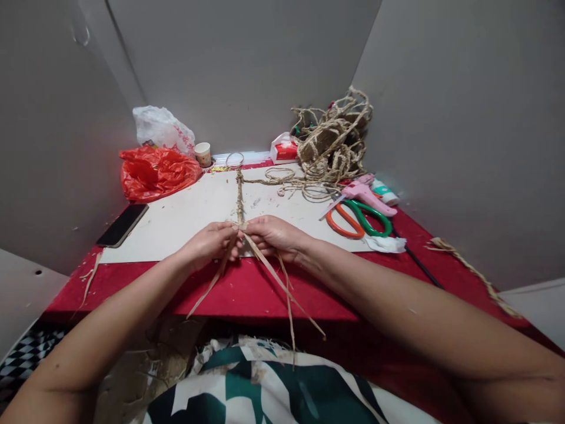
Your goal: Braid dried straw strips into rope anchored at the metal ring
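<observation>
A braided straw cord (240, 197) runs away from me over the white board (176, 229), with a thin loop (235, 159) at its far end. My left hand (216, 240) pinches the near end of the braid from the left. From the right, my right hand (276, 235) pinches the same spot, the fingertips of both hands almost touching. Loose flat straw strands (282, 282) hang from between the fingers towards my lap, over the red cloth (212, 294).
A red plastic bag (156, 174), a clear bag (161, 126), a paper cup (202, 154) and a phone (123, 225) lie left. At right are coiled straw rope (331, 144), a tissue pack (285, 150), scissors (371, 218) and a pink glue gun (368, 195).
</observation>
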Tool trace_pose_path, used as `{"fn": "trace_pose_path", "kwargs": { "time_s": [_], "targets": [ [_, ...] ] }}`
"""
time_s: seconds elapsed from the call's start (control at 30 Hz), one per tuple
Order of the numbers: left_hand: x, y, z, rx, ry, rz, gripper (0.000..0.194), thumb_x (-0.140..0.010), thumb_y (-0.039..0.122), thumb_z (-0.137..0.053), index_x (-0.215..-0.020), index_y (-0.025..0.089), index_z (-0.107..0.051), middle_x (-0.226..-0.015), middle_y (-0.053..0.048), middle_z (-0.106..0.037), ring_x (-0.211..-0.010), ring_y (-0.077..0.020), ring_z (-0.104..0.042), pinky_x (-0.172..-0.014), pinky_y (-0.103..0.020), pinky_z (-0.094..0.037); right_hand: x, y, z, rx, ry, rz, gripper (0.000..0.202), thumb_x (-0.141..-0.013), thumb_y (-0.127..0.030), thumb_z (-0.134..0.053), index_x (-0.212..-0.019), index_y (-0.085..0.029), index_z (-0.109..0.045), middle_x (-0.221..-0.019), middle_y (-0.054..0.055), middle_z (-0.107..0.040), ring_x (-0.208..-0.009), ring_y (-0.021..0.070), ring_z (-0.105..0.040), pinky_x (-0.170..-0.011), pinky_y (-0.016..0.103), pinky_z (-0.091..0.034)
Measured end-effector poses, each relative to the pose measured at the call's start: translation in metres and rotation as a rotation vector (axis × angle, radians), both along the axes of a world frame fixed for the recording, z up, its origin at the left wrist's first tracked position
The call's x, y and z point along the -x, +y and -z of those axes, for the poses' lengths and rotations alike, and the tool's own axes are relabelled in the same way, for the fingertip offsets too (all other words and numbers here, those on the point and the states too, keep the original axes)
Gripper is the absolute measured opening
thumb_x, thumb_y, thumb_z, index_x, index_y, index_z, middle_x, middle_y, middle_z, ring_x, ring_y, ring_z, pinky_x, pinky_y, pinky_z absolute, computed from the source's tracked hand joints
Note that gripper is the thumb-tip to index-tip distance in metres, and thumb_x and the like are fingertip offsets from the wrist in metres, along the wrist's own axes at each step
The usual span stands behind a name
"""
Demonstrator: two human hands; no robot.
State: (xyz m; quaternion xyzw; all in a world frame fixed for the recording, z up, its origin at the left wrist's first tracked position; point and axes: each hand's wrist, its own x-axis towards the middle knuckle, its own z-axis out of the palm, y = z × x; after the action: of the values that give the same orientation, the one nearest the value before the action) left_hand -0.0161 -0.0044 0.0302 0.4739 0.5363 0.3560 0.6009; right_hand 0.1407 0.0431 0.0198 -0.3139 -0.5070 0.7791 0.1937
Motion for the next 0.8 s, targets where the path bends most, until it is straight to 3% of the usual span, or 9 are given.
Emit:
{"fn": "trace_pose_path", "kwargs": {
  "time_s": [0.07,0.13,0.3,0.4,0.67,0.8],
  "targets": [
    [-0.003,0.003,0.002,0.016,0.016,0.016,0.015,-0.081,0.027,-0.052,-0.073,0.014,-0.055,-0.052,0.007,-0.034,-0.038,-0.0028,-0.024,-0.039,-0.017,-0.018,-0.003,0.003,0.0,-0.066,-0.051,-0.034,0.011,-0.076,-0.019,-0.055,-0.067,-0.014,-0.05,-0.042,-0.012,-0.023,-0.035,0.0027,-0.012,-0.035,0.017,-0.01],
    [-0.002,0.005,0.002,-0.012,0.103,0.017,0.015,-0.08,0.025,-0.052,-0.07,0.014,-0.056,-0.05,0.009,-0.026,-0.038,-0.0027,-0.017,-0.038,-0.019,-0.009,-0.006,0.007,0.0,-0.238,-0.128,-0.069,0.012,-0.078,-0.022,-0.053,-0.069,-0.014,-0.053,-0.042,-0.01,-0.027,-0.036,0.0038,-0.016,-0.038,0.019,-0.013],
    [0.002,0.011,0.002,0.007,0.16,0.076,0.018,-0.079,0.026,-0.053,-0.065,0.015,-0.052,-0.05,0.008,-0.028,-0.039,-0.0032,-0.019,-0.038,-0.02,-0.01,-0.009,0.011,-0.001,-0.937,-0.455,-0.13,0.023,-0.083,-0.021,-0.047,-0.066,-0.011,-0.058,-0.055,-0.002,-0.046,-0.053,0.0075,-0.036,-0.052,0.021,-0.026],
    [0.003,0.013,0.005,0.065,0.045,0.113,0.026,-0.079,0.031,-0.056,-0.06,0.018,-0.043,-0.048,0.009,-0.024,-0.038,-0.003,-0.015,-0.038,-0.02,-0.008,-0.009,0.008,-0.002,-1.152,-0.599,-0.129,0.024,-0.085,-0.02,-0.044,-0.069,-0.011,-0.06,-0.062,0.002,-0.054,-0.058,0.0096,-0.041,-0.056,0.022,-0.027],
    [-0.001,0.01,0.017,-0.067,0.104,0.011,0.023,-0.079,0.031,-0.057,-0.062,0.016,-0.048,-0.046,0.008,-0.031,-0.039,-0.0033,-0.021,-0.041,-0.022,-0.01,-0.02,0.003,-0.019,-1.243,-0.779,-0.187,0.028,-0.087,-0.027,-0.043,-0.075,-0.013,-0.064,-0.071,0.007,-0.062,-0.057,0.0108,-0.041,-0.055,0.024,-0.025],
    [-0.004,0.008,0.018,-0.114,0.166,-0.021,0.024,-0.078,0.03,-0.056,-0.06,0.015,-0.049,-0.045,0.007,-0.034,-0.04,-0.0036,-0.023,-0.043,-0.022,-0.011,-0.019,-0.009,-0.024,-1.215,-0.717,-0.219,0.028,-0.089,-0.024,-0.04,-0.076,-0.012,-0.063,-0.074,0.008,-0.064,-0.06,0.0111,-0.046,-0.057,0.023,-0.029]
  ]
}}
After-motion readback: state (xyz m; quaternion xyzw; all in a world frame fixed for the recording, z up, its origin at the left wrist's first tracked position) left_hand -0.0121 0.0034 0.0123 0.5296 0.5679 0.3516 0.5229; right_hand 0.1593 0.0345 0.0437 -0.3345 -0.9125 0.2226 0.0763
